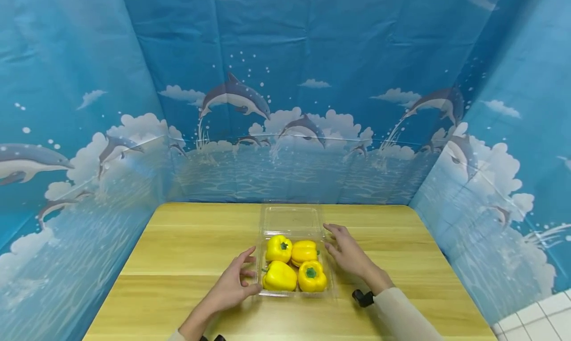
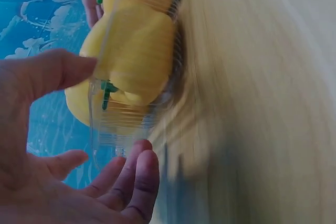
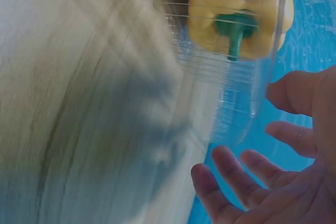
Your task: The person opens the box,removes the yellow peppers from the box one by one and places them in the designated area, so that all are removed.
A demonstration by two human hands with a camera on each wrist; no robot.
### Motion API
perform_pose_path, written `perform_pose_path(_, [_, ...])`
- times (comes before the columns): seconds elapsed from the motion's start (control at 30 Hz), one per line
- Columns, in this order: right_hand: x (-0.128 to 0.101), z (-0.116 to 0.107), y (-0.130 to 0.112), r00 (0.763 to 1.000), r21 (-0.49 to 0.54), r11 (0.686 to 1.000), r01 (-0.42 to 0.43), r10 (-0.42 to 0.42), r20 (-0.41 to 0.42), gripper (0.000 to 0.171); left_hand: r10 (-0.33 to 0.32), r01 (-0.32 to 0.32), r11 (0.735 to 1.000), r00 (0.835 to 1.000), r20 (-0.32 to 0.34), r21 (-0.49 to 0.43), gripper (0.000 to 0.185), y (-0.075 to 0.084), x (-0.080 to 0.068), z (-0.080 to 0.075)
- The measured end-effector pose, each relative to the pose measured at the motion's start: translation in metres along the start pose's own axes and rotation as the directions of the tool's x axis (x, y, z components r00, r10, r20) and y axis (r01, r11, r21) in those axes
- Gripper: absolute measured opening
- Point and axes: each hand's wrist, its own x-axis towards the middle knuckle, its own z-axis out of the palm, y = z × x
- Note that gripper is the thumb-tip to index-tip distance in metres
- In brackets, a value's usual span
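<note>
A clear plastic clamshell box (image 1: 331, 276) stands on the table, its lid (image 1: 292, 218) folded back away from me. Several yellow bell peppers (image 1: 279, 276) with green stems fill its base. At the box's left side is my left hand (image 1: 232, 284), fingers spread; in the left wrist view the thumb (image 2: 79, 69) is at the rim, though I cannot tell whether it presses there. My right hand (image 1: 350, 254) hovers beside the right side near the lid's hinge. Its thumb (image 3: 294, 94) is close to the rim in the right wrist view, with the fingers apart and relaxed.
The light wooden table (image 1: 187, 247) extends to both sides of the box. A blue curtain (image 1: 285, 172) with dolphins encloses the back and sides. White tiles (image 1: 535, 317) show at the lower right. A dark wrist device (image 1: 363, 298) sits by the right sleeve.
</note>
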Motion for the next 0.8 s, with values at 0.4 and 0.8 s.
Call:
perform_pose_path(0.4, [-0.015, -0.007, -0.022, 0.994, -0.167, 0.981, 0.096, -0.102, -0.030, 0.064, 0.097, -0.104, 0.937, 0.995, 0.038, 0.334, 0.140, -0.009, 0.012, 0.004])
perform_pose_path(0.8, [-0.028, -0.010, -0.045, 0.989, -0.163, 0.976, 0.145, -0.140, 0.045, 0.061, 0.105, -0.102, 0.886, 0.994, 0.019, 0.453, 0.145, -0.011, 0.018, 0.000])
